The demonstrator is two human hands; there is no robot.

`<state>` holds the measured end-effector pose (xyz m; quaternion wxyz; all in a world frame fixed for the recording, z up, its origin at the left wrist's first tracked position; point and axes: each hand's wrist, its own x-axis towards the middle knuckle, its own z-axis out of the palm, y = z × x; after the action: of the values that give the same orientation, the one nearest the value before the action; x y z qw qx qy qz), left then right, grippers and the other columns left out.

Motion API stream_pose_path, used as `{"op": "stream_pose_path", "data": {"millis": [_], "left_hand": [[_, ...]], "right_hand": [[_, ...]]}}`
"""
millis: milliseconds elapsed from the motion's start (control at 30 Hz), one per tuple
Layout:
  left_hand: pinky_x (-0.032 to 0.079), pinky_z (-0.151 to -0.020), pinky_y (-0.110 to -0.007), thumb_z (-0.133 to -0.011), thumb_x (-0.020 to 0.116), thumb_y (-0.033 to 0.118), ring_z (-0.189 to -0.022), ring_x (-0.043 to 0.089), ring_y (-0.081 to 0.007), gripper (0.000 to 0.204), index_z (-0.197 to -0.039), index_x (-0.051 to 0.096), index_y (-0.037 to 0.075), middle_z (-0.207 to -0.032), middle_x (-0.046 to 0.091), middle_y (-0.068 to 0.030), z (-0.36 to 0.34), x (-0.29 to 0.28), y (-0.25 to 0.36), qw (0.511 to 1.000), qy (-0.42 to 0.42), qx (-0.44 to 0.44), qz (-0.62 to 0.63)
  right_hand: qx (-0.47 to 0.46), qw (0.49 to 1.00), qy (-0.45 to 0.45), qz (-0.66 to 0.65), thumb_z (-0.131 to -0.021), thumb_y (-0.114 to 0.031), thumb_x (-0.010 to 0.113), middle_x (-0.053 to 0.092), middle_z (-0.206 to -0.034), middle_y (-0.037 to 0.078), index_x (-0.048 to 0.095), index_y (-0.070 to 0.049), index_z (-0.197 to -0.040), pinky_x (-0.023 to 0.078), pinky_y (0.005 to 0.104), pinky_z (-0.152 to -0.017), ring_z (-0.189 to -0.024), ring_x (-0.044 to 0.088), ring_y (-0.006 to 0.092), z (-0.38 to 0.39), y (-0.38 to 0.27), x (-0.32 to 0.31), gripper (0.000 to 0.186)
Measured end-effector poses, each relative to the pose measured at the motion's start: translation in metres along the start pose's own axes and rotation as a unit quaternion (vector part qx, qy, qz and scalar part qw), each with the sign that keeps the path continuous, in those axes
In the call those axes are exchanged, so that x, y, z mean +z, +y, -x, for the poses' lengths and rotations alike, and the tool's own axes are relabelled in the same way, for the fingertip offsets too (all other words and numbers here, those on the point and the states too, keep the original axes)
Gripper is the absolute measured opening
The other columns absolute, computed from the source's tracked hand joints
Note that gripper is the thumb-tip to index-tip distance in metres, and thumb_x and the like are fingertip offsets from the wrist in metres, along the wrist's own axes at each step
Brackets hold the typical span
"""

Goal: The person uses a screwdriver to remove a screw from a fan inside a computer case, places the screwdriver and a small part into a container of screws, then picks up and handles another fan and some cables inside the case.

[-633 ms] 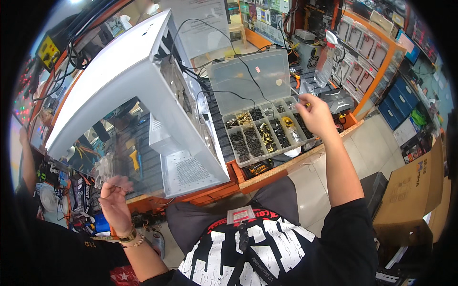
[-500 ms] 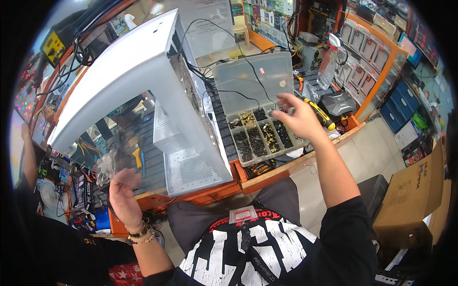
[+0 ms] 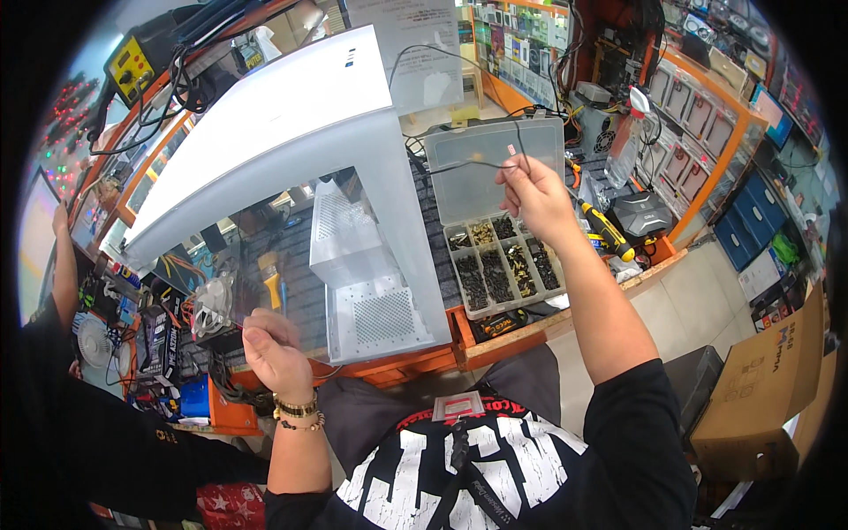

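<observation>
My right hand (image 3: 539,201) is raised above the screw organizer box, pinching a thin black cable (image 3: 519,132) between thumb and fingers. The cable loops back behind the white computer case (image 3: 408,216). Its open side faces me, showing a perforated inner panel (image 3: 382,320). My left hand (image 3: 277,355) is closed near the case's lower left edge; whether it holds anything is hidden. Under my right hand, the clear organizer box (image 3: 459,190) stands with its lid up, its compartments filled with black and brass-coloured screws.
A yellow and black screwdriver (image 3: 608,231) lies right of the organizer, near a black box (image 3: 641,215) and a spray bottle (image 3: 625,141). A brush (image 3: 271,279) shows through the case opening. Another person's arm (image 3: 64,265) is at far left. A cardboard box (image 3: 751,389) stands at right.
My right hand has risen from the organizer and now grips the cable, lifting it. My left hand has curled from open to closed. The view has shifted slightly.
</observation>
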<state>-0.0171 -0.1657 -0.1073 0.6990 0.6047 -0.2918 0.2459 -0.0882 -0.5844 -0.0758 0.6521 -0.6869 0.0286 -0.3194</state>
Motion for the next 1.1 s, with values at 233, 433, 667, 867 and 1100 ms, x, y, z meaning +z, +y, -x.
{"op": "stream_pose_path", "data": {"millis": [233,433,667,867,1100], "left_hand": [[0.032,-0.058,-0.027,-0.123,0.032,0.041,-0.063,0.041,-0.0104,0.056,-0.078,0.042,0.009,-0.069,0.045,0.0002,-0.013,0.008,-0.014,0.988,0.088,0.076,-0.098],[0.032,-0.06,-0.027,-0.124,0.032,0.039,-0.062,0.04,-0.0094,0.057,-0.076,0.043,0.011,-0.067,0.044,0.003,-0.037,-0.003,-0.021,0.986,0.142,0.016,-0.09],[0.036,-0.064,-0.026,-0.123,0.037,0.042,-0.065,0.043,-0.0089,0.058,-0.076,0.05,0.01,-0.069,0.051,0.0028,-0.068,-0.012,-0.042,0.973,0.205,0.031,-0.101],[0.044,-0.071,-0.027,-0.123,0.04,0.041,-0.072,0.05,-0.0091,0.053,-0.088,0.06,0.006,-0.079,0.057,0.0027,-0.068,-0.036,-0.048,0.974,0.192,-0.008,-0.118],[0.048,-0.078,-0.03,-0.115,0.054,0.013,-0.087,0.053,-0.0139,0.013,-0.122,0.059,0.004,-0.107,0.059,-0.0051,-0.046,-0.038,0.007,0.936,0.195,0.27,-0.11]], "right_hand": [[0.03,0.996,-0.081,0.025,-0.115,-0.025,0.057,0.045,-0.07,-0.01,0.07,-0.007,-0.103,0.039,0.0244,-0.055,-0.061,0.041,0.0024,0.001,-0.048,-0.004,0.025],[0.031,0.988,-0.128,0.081,-0.112,-0.022,0.062,0.055,-0.079,-0.008,0.07,-0.004,-0.106,0.041,0.0246,-0.064,-0.071,0.047,0.0031,0.018,-0.085,0.003,0.021],[0.092,0.963,-0.253,0.003,-0.107,-0.014,0.071,0.066,-0.094,-0.003,0.065,0.005,-0.128,0.048,0.0252,-0.077,-0.084,0.056,0.0041,0.055,-0.11,0.038,0.029],[0.034,0.958,-0.278,0.06,-0.107,-0.021,0.074,0.074,-0.128,0.015,0.051,0.007,-0.157,0.057,0.0348,-0.101,-0.118,0.069,0.0183,0.066,-0.083,0.015,0.062],[-0.115,0.923,0.051,0.362,-0.098,-0.023,0.078,0.074,-0.128,0.015,0.069,-0.001,-0.136,0.058,0.0359,-0.085,-0.083,0.067,0.0201,-0.008,-0.046,-0.047,0.045]]}}
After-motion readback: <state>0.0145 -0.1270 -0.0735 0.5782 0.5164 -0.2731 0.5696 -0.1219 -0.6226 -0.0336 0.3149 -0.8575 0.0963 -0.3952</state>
